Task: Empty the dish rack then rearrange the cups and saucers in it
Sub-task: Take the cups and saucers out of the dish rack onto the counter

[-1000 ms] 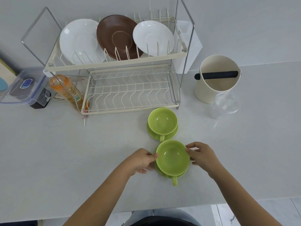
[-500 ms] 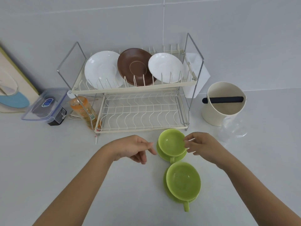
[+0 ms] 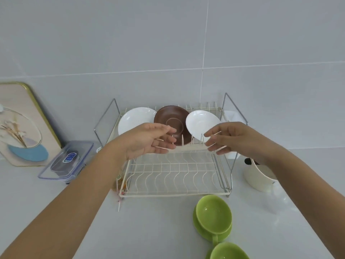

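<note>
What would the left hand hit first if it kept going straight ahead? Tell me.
Probably the brown saucer standing in the rack's upper tier; the left hand, open, has its fingertips already overlapping it in the picture, though depth is unclear.

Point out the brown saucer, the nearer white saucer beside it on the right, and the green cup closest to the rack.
Brown saucer (image 3: 168, 114): head view, upper face.
Right white saucer (image 3: 200, 121): head view, middle of its face.
Green cup (image 3: 212, 212): head view, inside of the bowl.
</note>
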